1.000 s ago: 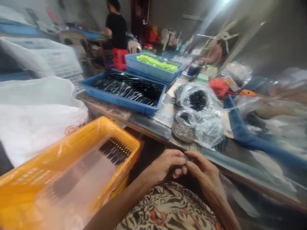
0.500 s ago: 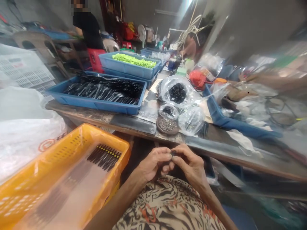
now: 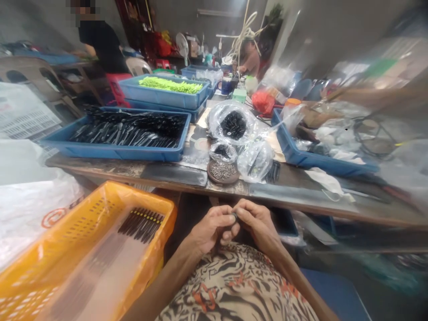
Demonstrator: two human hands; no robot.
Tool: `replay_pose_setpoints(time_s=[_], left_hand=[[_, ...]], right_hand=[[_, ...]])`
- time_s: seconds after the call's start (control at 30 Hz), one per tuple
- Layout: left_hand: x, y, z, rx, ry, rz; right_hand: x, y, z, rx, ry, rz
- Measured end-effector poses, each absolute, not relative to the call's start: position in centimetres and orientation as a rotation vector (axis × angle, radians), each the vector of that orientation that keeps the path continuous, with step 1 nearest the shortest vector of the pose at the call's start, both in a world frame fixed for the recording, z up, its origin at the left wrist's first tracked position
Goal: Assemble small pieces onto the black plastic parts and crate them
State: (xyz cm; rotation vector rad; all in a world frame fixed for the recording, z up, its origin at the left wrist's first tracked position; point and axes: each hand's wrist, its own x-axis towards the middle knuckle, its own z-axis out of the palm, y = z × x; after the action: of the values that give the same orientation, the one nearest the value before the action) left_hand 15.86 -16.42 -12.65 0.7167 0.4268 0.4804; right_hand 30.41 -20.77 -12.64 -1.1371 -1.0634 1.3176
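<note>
Both hands meet over my lap, just in front of the table's edge. Between my left hand's (image 3: 216, 226) thumb and fingers is a small dark piece (image 3: 235, 217), mostly covered by the fingertips. My right hand (image 3: 256, 219) pinches at the same piece from the other side, its fingers closed. Beyond them on the table stands a round brown dish (image 3: 223, 180) of small metal pins or screws. Behind it are a small plastic bag (image 3: 223, 153) and a larger plastic bag (image 3: 233, 125), both open and holding small black parts.
A blue tray (image 3: 140, 154) of long black pieces lies left on the table; another blue tray (image 3: 167, 99) holds bright green pieces. At my left is a yellow crate (image 3: 110, 196) with dark yellow-marked pieces. A cluttered blue tray (image 3: 321, 162) stands right. Two other people are farther back.
My head view has turned slightly right, so the surroundings shift left. The hands stay together; the right hand's fingers have moved a little around the small dark piece.
</note>
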Motion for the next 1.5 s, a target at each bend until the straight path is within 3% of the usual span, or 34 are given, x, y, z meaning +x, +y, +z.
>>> replay_pose_setpoints(time_s=[0.4,0.53,0.7,0.87,1.17,1.5], left_hand=[[16.3,-17.5,-12.1,0.734,0.480,0.570],[15.8,-17.8,-12.4,0.755,0.470,0.618],[15.3,-17.6,-13.0,0.694,0.524,0.666],[15.3,-17.6,-13.4,0.649,0.553,0.690],[15.1,-17.6,-12.8,0.726,0.567,0.775],[14.4,-17.6,-13.1,0.668,0.606,0.762]], right_hand=[[30.1,-19.9,-12.9,-1.102,-0.977,1.252],[32.5,-18.4,-12.3,-1.251,-1.023,1.002],[37.0,-13.7,-11.9,-1.680,-1.408,0.319],[38.8,-9.6,-12.2,-1.829,-1.599,0.101],[38.5,-8.7,-13.0,-2.046,-1.874,-0.075],[39.2,-8.7,-12.9,-1.882,-1.794,-0.159]])
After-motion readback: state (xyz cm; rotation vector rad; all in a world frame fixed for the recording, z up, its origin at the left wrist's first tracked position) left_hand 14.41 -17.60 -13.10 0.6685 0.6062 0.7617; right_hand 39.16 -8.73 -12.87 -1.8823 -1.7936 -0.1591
